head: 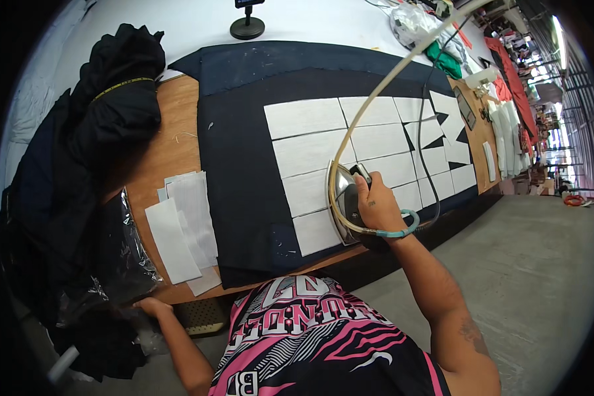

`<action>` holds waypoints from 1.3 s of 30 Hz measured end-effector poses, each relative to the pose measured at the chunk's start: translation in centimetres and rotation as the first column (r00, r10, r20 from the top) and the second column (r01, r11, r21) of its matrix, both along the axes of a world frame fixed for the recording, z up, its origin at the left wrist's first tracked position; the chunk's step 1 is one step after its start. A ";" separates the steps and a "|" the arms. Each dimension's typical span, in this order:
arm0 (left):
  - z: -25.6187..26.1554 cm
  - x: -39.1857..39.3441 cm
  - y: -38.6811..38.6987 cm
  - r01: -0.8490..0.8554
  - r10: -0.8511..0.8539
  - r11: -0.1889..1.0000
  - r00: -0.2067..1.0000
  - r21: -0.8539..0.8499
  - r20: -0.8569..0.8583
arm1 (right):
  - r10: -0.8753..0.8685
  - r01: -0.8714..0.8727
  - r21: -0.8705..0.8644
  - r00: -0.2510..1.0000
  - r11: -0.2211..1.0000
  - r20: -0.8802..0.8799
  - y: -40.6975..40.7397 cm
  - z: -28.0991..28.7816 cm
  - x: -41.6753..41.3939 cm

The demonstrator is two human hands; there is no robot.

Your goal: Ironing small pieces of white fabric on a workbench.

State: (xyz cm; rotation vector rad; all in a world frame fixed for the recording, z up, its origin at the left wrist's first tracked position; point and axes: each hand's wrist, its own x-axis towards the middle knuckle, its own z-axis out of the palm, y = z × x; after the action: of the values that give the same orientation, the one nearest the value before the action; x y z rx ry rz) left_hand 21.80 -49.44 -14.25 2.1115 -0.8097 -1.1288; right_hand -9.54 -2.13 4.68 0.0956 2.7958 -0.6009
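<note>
My right hand [378, 200] grips the handle of a steam iron [345, 198], which rests on white fabric or interfacing pieces [308, 168]. These pieces lie edge to edge in rows on a dark cloth [240, 163]; toward the right, several sit askew with dark gaps between them. A pale hose [376, 94] rises from the iron, and its blue end section [398, 232] loops past my wrist. At the table's near left edge is my left hand [153, 307], beside clear plastic [141, 247] and black fabric. Its fingertips are hard to make out.
A bundle of black fabric [123, 99] with a yellow tape measure fills the left. Stacked white pieces [188, 222] lie on the wooden table [178, 106]. A round-based stand [247, 28] is at the back. Scissors [485, 113] and garments [507, 138] are at the right.
</note>
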 end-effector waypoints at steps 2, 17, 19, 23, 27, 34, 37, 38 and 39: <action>-0.6 0.3 -0.2 0.004 -0.004 1.000 1.000 0.004 -0.010 | 0.012 -0.012 0.022 0.999 1.000 -0.037 0.1 0.0 0.0; 2.5 -1.6 1.9 0.039 -0.039 0.999 0.999 -0.017 -0.006 | 0.013 -0.014 -0.047 0.999 0.999 -0.040 0.2 0.0 0.2; 2.0 -1.5 1.3 0.035 -0.035 0.999 0.999 -0.020 0.017 | 0.001 -0.001 0.003 1.000 1.000 -0.016 0.2 0.0 0.2; 1.5 -1.0 1.2 0.056 -0.060 0.997 0.995 -0.043 -0.082 | 0.018 -0.018 -0.004 1.000 1.000 -0.022 0.2 0.2 0.2; 2.2 -1.6 1.6 0.016 -0.017 1.000 0.994 -0.013 -0.107 | 0.022 -0.024 -0.046 0.999 0.999 -0.040 0.0 0.0 0.2; 3.8 -2.4 2.4 -0.008 0.007 1.000 0.997 -0.009 -0.071 | 0.057 -0.056 0.055 0.998 0.997 -0.026 0.8 0.6 1.7; 3.2 -1.8 2.1 -0.040 0.037 0.999 0.990 -0.019 -0.140 | 0.108 -0.107 0.090 0.994 0.990 -0.001 1.4 2.0 1.8; 2.9 -1.5 1.9 -0.037 0.037 0.999 0.993 -0.003 -0.114 | 0.102 -0.100 0.059 0.994 0.993 -0.025 1.6 2.5 1.5; 2.5 -1.1 1.7 -0.019 0.019 1.000 0.996 -0.001 -0.082 | 0.065 -0.063 0.053 0.997 0.997 -0.032 1.5 2.8 1.2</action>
State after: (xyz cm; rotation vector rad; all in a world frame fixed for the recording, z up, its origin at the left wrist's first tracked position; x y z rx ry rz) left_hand 20.65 -47.72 -11.74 2.0531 -0.7508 -1.1955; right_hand -8.38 -0.66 7.51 0.0060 2.8352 -0.5193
